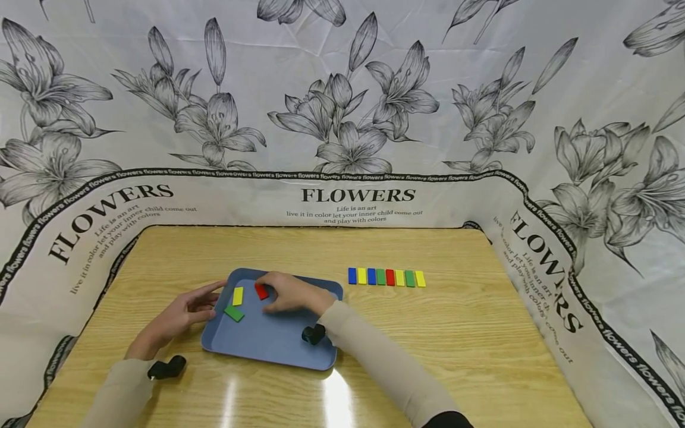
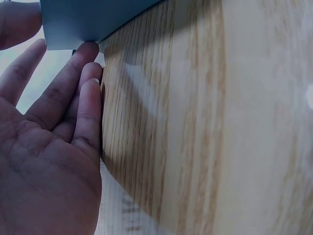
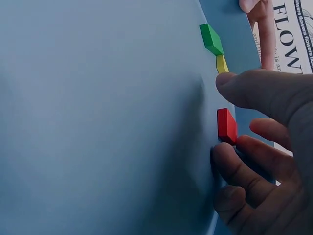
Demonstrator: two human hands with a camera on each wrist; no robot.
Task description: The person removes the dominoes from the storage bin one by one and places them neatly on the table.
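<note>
A blue tray (image 1: 267, 352) lies on the wooden table with a red block (image 1: 261, 290), a yellow block (image 1: 238, 296) and a green block (image 1: 233, 313) in it. My right hand (image 1: 293, 294) reaches into the tray at the red block. In the right wrist view, the fingertips are close by the red block (image 3: 226, 126), while the thumb stays apart from it, nearer the yellow block (image 3: 222, 63). My left hand (image 1: 184, 312) is at the tray's left side; its fingers (image 2: 85, 51) reach the tray's outer wall in the left wrist view, the thumb raised beside it.
To the right of the tray, a row of blue, yellow, green and red blocks (image 1: 381, 277) lies on the table (image 1: 455, 333). A flower-printed cloth (image 1: 353, 205) stands around the table's back and sides.
</note>
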